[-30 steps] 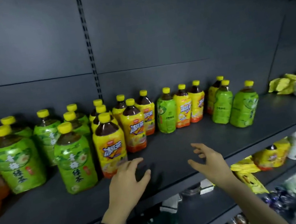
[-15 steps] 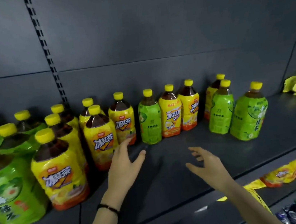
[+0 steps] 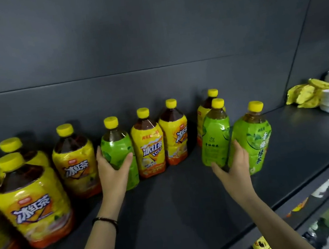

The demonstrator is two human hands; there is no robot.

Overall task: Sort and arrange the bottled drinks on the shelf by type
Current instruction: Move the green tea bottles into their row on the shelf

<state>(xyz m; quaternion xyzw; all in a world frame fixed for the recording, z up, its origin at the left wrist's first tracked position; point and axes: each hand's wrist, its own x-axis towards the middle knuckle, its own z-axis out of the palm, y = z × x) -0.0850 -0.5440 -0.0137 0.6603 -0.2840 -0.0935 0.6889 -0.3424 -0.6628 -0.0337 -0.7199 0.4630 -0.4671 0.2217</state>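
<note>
Sorting under way on the dark shelf (image 3: pixel 170 207): yellow-labelled bottles (image 3: pixel 34 204) of dark tea crowd the frame's left. At centre-left the left hand (image 3: pixel 113 172) grasps a stray green bottle (image 3: pixel 118 149) of paler tea. Right of centre, the right hand (image 3: pixel 236 169) rests against a pair of green bottles (image 3: pixel 216 140), its grasp unclear. The next move is likely lifting the stray across to them.

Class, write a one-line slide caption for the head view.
Left hand grips the leftmost green bottle; right hand reaches the middle green bottle.
</note>
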